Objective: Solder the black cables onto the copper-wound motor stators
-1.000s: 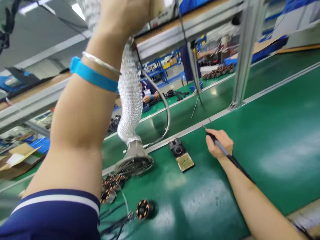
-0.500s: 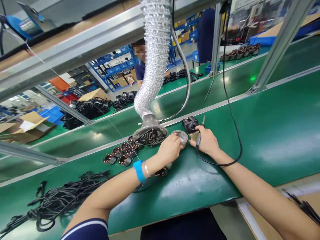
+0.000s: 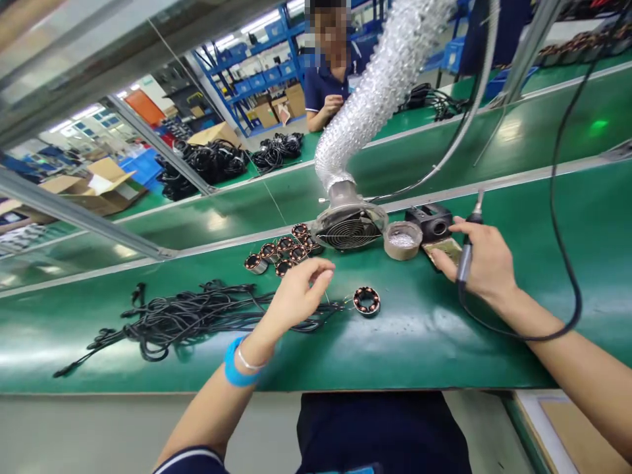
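My right hand grips a soldering iron, its metal tip pointing up and away, beside a black soldering iron stand with a yellowish tray. My left hand hovers over the black cables, fingers loosely curled and thumb slightly apart from the index finger. A thin wire strand slants down from above and passes by the left fingers; no grip on it shows. Right of that hand, a stator ring with copper coils lies by the stripped cable ends. A round tub with shiny contents stands between hood and stand.
Several more copper-wound stators are grouped behind my left hand. A fume extractor hood on a silver flexible duct hangs low over the green bench. Across the bench sits a co-worker, near cable bundles.
My left hand has left the round tub and moved left over the cables. The stator ring and tub show more fully. The head view has shifted; the right hand still holds the soldering iron.
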### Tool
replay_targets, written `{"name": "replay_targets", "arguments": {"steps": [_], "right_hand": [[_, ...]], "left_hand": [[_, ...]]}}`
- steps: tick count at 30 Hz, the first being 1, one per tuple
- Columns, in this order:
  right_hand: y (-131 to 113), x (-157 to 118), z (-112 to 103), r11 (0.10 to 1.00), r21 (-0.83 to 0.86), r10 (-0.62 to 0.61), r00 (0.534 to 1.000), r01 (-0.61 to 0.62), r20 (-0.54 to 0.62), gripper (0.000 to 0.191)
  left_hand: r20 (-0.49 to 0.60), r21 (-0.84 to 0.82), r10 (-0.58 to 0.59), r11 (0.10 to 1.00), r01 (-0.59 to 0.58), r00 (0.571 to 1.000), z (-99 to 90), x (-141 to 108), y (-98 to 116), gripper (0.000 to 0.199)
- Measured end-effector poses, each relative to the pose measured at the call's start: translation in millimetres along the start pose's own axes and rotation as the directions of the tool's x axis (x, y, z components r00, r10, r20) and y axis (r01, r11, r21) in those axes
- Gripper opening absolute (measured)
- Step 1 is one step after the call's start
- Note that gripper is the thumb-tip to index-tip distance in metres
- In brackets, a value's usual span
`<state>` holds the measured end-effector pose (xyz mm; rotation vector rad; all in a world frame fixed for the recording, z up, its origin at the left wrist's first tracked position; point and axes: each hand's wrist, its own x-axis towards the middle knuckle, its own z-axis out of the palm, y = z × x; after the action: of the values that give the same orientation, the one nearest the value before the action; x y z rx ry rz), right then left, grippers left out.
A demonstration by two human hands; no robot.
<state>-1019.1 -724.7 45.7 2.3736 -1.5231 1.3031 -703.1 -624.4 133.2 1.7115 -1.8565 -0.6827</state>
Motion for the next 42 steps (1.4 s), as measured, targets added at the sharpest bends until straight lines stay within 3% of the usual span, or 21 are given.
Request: {"name": "replay_targets", "arguments": {"steps": [2,5,7,11,17,21,24,27,34,36,39,42], "right_hand": [[-29,-8,-3,0.996,0.062,-0.062,0.997,0.064,-0.038,0.038],[-79,-25,3,0.941,0.276,-0.222,0.973,0.198,0.059,0.038],[-104,-33,12,0.874,0.423,-0.326,0.934,0.239,0.146,0.045],[-121,-39,29,0.835,0.496,-0.398,0.885,0.241,0.240,0.039],[-114,-48,21,0.844,0.484,-0.385,0.890,0.231,0.247,0.040],[-113,-52,15,0.844,0.491,-0.381,0.885,0.215,0.267,0.039],[-112,-52,16,0.837,0.506,-0.387,0.880,0.210,0.276,0.039],[-111,-52,16,0.835,0.511,-0.388,0.877,0.205,0.282,0.038],[-124,-45,12,0.818,0.539,-0.365,0.904,0.199,0.220,0.031],[-129,-40,13,0.802,0.556,-0.402,0.885,0.219,0.233,0.030],[-132,-37,16,0.775,0.584,-0.470,0.838,0.242,0.278,0.028],[-131,-40,19,0.742,0.619,-0.499,0.830,0.259,0.250,0.025]], "left_hand": [[0.184,-0.225,-0.119,0.961,0.160,0.976,8.2,-14,-22,0.031],[0.482,-0.508,-0.142,0.759,0.408,0.865,30.2,-22,-40,0.041],[0.591,-0.573,-0.145,0.616,0.540,0.793,39.8,-22,-42,0.046],[0.630,-0.603,-0.187,0.494,0.627,0.754,40.9,-23,-43,0.045],[0.671,-0.465,-0.252,0.591,0.660,0.698,40.9,-29,-44,0.027],[0.636,-0.471,-0.289,0.589,0.657,0.716,45.6,-29,-36,0.025],[0.633,-0.517,-0.300,0.522,0.679,0.713,47.5,-28,-30,0.026],[0.605,-0.587,-0.276,0.479,0.653,0.747,48.2,-30,-25,0.026],[0.579,-0.538,-0.272,0.581,0.611,0.768,47.4,-36,-28,0.030],[0.569,-0.554,-0.257,0.582,0.595,0.781,47.1,-37,-28,0.028],[0.590,-0.551,-0.249,0.571,0.609,0.768,46.0,-37,-27,0.024],[0.612,-0.534,-0.249,0.570,0.625,0.751,44.1,-35,-28,0.022]]}}
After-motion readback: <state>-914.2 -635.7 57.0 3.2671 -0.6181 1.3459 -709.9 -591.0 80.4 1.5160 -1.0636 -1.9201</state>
